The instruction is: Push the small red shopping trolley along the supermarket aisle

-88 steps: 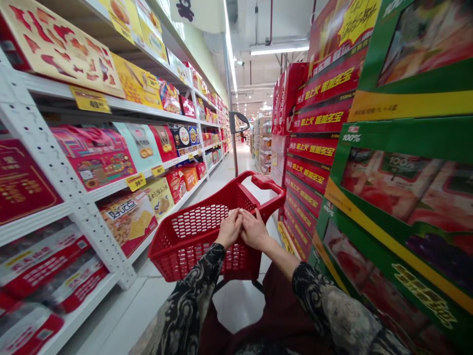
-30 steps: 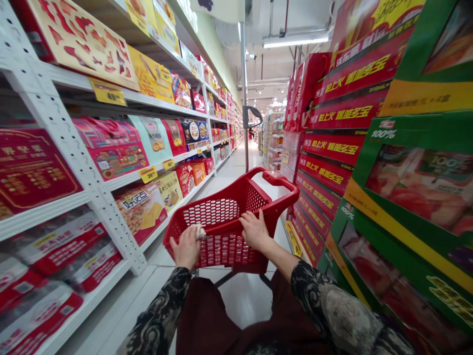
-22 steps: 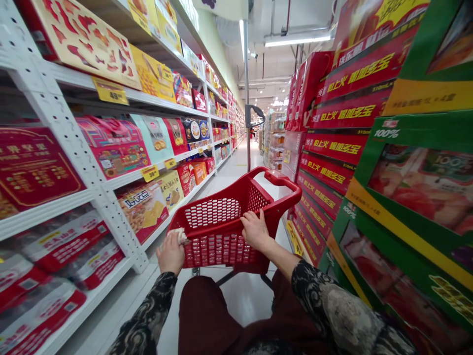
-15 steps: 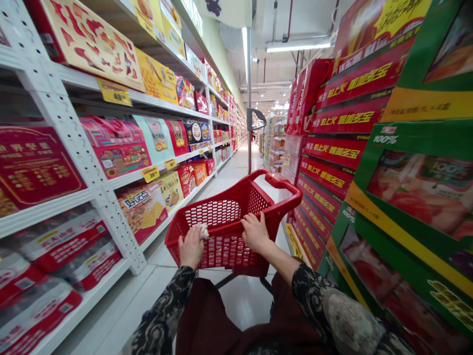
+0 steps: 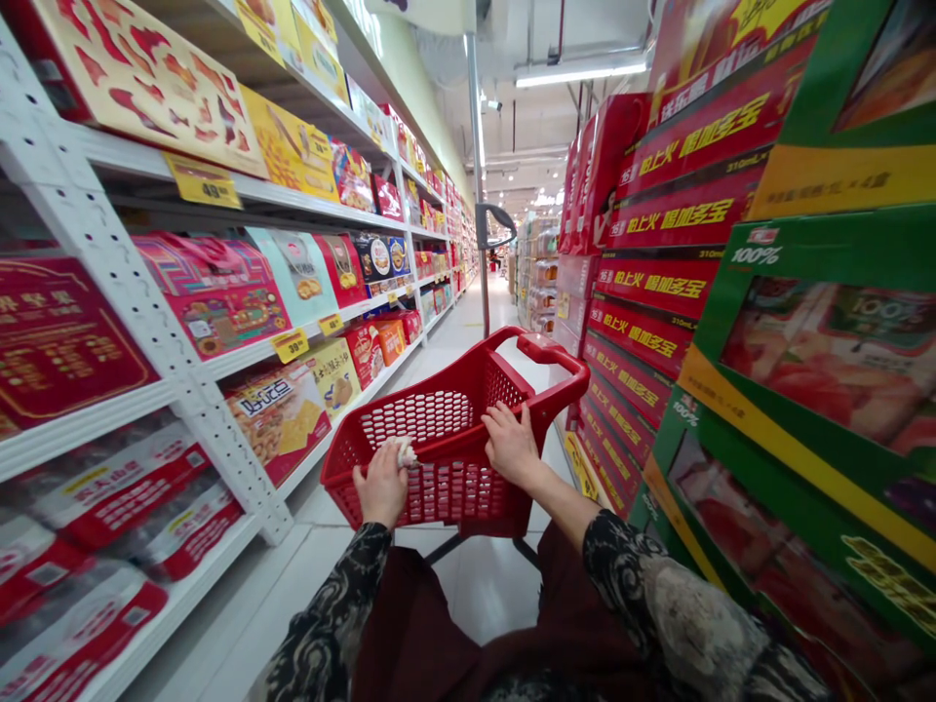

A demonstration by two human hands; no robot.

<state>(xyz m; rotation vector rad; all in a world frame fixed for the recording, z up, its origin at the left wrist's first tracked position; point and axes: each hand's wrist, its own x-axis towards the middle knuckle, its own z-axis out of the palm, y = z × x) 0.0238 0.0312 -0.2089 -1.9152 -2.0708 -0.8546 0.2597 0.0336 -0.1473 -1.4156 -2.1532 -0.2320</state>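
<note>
A red mesh shopping cart basket (image 5: 439,419) stands in front of me in a store aisle, and nothing shows inside it. My left hand (image 5: 381,486) is closed on the basket's near rim and pinches a small crumpled whitish wad (image 5: 405,452) against it. My right hand (image 5: 511,446) rests curled over the near rim further right. Both arms wear dark patterned sleeves. The cart's red handle (image 5: 548,353) is at the far end.
White shelves (image 5: 182,390) with boxed snacks and yellow price tags line the left. Stacked red and green drink cartons (image 5: 731,322) crowd close on the right. The pale floor aisle (image 5: 468,322) runs ahead past a grey pole (image 5: 477,185).
My hands, joined at the rim's middle before, have parted. The left hand swung down off the basket's left corner with the wad, then returned to the rim. The right hand stayed.
</note>
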